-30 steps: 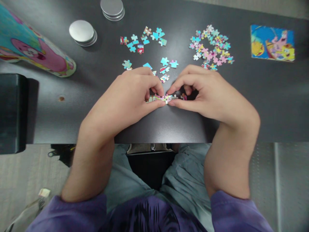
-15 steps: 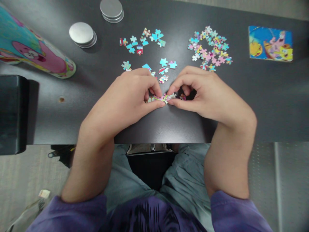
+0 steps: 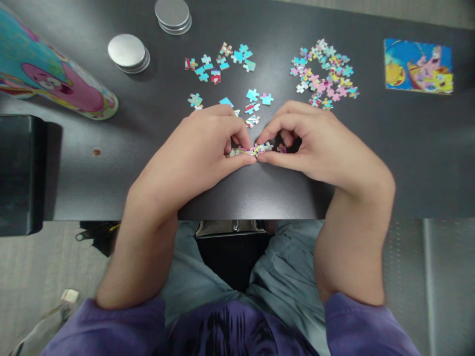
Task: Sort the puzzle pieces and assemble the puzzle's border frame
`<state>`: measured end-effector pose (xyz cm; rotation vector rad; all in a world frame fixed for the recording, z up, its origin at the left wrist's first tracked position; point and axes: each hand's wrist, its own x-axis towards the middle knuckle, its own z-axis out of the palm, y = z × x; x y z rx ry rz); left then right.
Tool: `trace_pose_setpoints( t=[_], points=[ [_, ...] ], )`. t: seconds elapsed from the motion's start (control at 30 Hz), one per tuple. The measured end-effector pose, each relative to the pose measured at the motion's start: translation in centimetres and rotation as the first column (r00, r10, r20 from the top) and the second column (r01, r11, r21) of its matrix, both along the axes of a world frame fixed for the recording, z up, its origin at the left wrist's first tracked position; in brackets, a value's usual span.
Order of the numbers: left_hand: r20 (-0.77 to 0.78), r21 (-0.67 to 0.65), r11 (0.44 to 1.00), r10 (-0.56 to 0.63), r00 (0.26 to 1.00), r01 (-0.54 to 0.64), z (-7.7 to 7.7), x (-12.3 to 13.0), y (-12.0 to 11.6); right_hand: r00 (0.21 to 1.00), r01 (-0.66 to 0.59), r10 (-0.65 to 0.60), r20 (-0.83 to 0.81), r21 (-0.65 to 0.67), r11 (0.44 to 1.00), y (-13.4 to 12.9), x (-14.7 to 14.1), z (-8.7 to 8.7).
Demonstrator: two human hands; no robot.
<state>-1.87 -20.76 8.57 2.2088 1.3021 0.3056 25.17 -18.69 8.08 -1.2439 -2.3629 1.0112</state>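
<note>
Jigsaw puzzle strip (image 3: 253, 151), seemingly a few joined pieces, lies mid-frame on the dark table (image 3: 252, 195), its long axis running left to right. It sits directly between the hands, neither clearly nearer: the left hand (image 3: 206, 141) pinches it from the left between thumb and forefinger, the right hand (image 3: 317, 136) likewise from the right. One loose piece (image 3: 282, 148) lies beside the right hand's curled fingers; a denser piece cluster (image 3: 314, 80) spreads upper right.

Scanning the table (image 3: 245, 195) from the puzzle row (image 3: 265, 147): spotting loose pieces (image 3: 266, 99) behind it, a cluster (image 3: 331, 92) behind to its right, a card (image 3: 418, 66) farther right; swinging left of the row, catching discs (image 3: 126, 50) behind, a canister (image 3: 70, 89) farther left.
</note>
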Motion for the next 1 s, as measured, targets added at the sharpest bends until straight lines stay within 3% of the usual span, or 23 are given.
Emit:
trace_pose_setpoints(
  t=[0.5, 0.73, 1.0],
  points=[
    [0.049, -0.003, 1.000, -0.020, 0.999, 0.021, -0.7, -0.6, 0.3, 0.994, -0.026, 0.031, -0.109, 0.047, 0.999, 0.3, 0.2, -1.0],
    [0.051, -0.025, 1.000, -0.012, 0.999, 0.013, -0.4, -0.4, 0.2, 0.997, -0.002, 0.003, -0.081, 0.014, 1.000, 0.2, 0.0, -0.7],
    [0.062, -0.015, 1.000, 0.013, 0.998, -0.012, -1.2, -0.4, 0.3, 1.000, 0.015, -0.015, -0.003, 0.020, 1.000, 0.5, 2.0, -0.3]
  ],
)
